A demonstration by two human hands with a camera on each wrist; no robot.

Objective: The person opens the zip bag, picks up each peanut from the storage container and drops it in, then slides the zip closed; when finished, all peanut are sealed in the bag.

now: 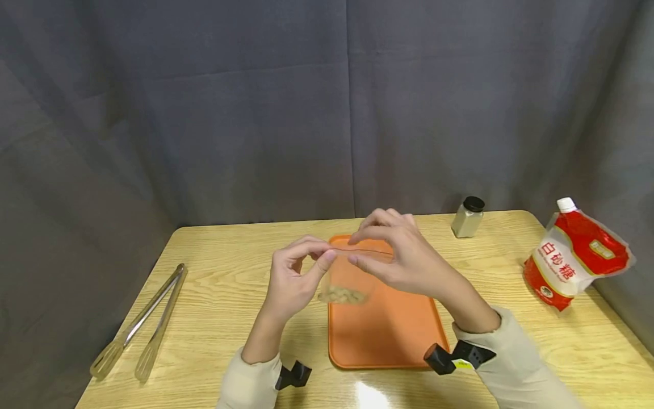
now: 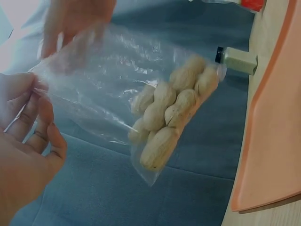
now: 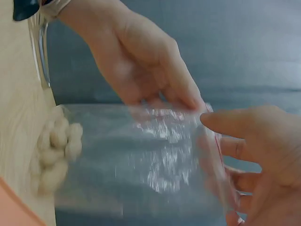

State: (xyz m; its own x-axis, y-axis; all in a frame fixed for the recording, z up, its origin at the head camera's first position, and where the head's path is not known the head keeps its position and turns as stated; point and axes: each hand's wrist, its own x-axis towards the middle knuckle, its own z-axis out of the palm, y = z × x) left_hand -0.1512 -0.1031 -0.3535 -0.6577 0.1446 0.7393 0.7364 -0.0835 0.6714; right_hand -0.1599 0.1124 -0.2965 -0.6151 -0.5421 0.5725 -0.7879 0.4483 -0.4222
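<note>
A clear zip bag (image 1: 349, 277) with a red line along its top hangs over the tray, held up by both hands. Several unshelled peanuts (image 2: 160, 110) are gathered at its bottom. My left hand (image 1: 296, 278) pinches one top corner between thumb and fingers. On the other side, my right hand (image 1: 395, 253) has its thumb and curled fingers around the bag's top edge. In the right wrist view, the right thumb (image 3: 225, 121) lies close to the left fingertips, and other right fingers show through the plastic.
Below the bag lies an orange tray (image 1: 388, 335) on the wooden table (image 1: 230, 295). Metal tongs (image 1: 153, 318) rest at the left. At the back right stands a small black-lidded jar (image 1: 466, 220), with a red-and-white sugar pouch (image 1: 557, 261) farther right. A dark curtain (image 1: 265, 130) hangs behind.
</note>
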